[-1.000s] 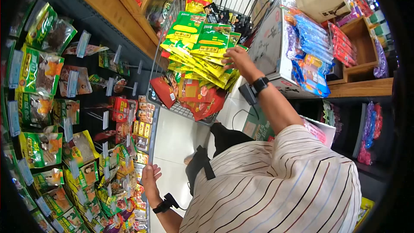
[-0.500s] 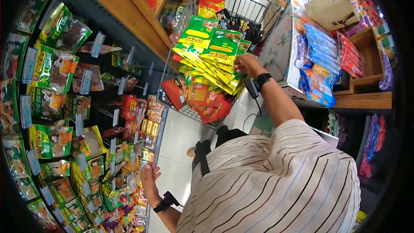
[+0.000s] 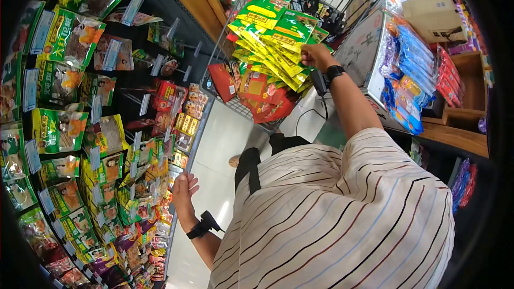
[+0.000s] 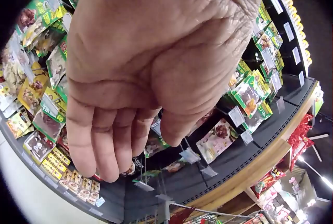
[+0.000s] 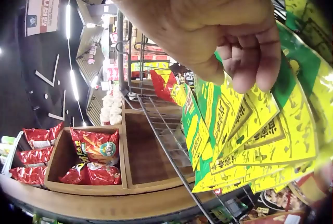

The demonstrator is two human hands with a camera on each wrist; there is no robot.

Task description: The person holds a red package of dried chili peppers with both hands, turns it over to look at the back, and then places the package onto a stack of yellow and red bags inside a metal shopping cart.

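Note:
A fanned stack of green-and-yellow snack pouches [image 3: 278, 35] lies in a wire shopping cart [image 3: 211, 56]. My right hand [image 3: 319, 56] is at the stack's right edge, fingers curled down and pinching a pouch [image 5: 234, 91] there. Red pouches [image 3: 265, 99] lie under the stack at the cart's near end, and black packets [image 3: 321, 13] sit behind it. My left hand [image 3: 184, 192] hangs beside the shelf on the left, holding nothing. Its fingers [image 4: 106, 151] are relaxed and nearly straight in the left wrist view.
Hanging snack bags [image 3: 75, 37] with price tags fill the dark rack on the left. Right of the cart stands a white carton [image 3: 358, 56] with blue-wrapped packs [image 3: 409, 56] on top. Red bags [image 5: 96, 146] sit in a wooden bin [image 5: 125, 177].
My right hand has gone from spread fingers over the stack to curled fingers at its right edge. The left hand stays loose beside the shelf. The head view has shifted.

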